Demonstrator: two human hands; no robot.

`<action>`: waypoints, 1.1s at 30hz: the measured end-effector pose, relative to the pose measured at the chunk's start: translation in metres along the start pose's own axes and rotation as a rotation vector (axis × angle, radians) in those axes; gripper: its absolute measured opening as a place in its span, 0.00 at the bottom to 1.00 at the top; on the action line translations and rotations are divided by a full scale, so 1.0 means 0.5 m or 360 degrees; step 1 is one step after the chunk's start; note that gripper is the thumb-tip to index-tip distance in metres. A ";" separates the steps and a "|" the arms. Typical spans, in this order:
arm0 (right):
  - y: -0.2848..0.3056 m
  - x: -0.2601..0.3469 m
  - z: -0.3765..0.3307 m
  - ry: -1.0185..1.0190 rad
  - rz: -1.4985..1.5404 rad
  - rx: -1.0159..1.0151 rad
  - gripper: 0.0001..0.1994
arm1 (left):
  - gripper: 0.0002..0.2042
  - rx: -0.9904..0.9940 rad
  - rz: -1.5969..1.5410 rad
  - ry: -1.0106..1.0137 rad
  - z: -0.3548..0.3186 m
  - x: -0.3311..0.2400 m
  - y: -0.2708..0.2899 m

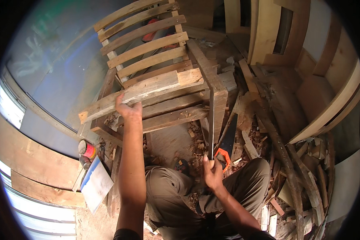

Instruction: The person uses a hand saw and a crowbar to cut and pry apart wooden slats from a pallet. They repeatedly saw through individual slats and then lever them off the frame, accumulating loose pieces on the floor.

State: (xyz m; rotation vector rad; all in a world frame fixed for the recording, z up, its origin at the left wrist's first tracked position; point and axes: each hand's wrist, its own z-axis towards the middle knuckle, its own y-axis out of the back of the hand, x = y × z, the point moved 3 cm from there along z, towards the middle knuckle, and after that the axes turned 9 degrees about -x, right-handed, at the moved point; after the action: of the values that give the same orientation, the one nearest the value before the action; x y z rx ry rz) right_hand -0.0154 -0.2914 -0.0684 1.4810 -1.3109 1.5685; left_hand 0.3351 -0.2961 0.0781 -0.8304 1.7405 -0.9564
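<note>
My left hand grips the lower edge of a thick wooden beam, with its fingers partly hidden behind the wood. The beam lies at a slant across the front of a slatted wooden chair frame, and its right end has a paler, cut patch. Low at the right front of the frame, my right hand is closed round the pale handle of a long thin metal tool. Its narrow dark blade points away from me, alongside the frame's front right leg; its exact kind does not show.
A handsaw with an orange handle leans just right of the tool. Scrap boards and wood chips litter the right side. At left stand a red-labelled can and a white-and-blue sheet. Wooden panels stand at back right.
</note>
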 end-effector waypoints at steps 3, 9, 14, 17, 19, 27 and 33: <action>0.046 -0.014 -0.042 -0.0012 0.0076 -0.0019 0.14 | 0.25 -0.0029 -0.0006 0.0077 -0.013 0.035 -0.009; 0.076 -0.014 -0.064 0.0123 -0.0058 -0.0022 0.15 | 0.27 -0.0115 0.0183 0.0103 -0.020 0.084 -0.001; 0.083 -0.044 -0.058 0.0105 -0.0056 -0.0039 0.15 | 0.31 -0.0103 0.0288 0.0073 -0.023 0.096 0.008; 0.082 0.005 -0.051 0.0135 -0.0147 -0.0104 0.16 | 0.36 -0.0332 0.0737 -0.0010 -0.058 0.092 0.021; 0.094 0.060 -0.029 0.0037 -0.0112 -0.0091 0.17 | 0.41 -0.0160 0.1170 0.0413 -0.087 0.078 0.014; 0.055 0.248 0.091 -0.0040 0.0235 0.0009 0.23 | 0.41 0.1216 0.2565 -0.0852 -0.135 0.012 -0.133; 0.022 0.301 0.205 -0.0313 0.0336 0.0058 0.13 | 0.40 0.0861 0.3715 -0.1248 -0.043 0.124 -0.161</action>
State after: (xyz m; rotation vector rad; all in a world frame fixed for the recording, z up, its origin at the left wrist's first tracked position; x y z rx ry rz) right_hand -0.0170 -0.4188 0.0620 1.5951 -1.6036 1.6163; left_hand 0.3043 -0.3813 0.1284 1.0955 0.6424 0.5514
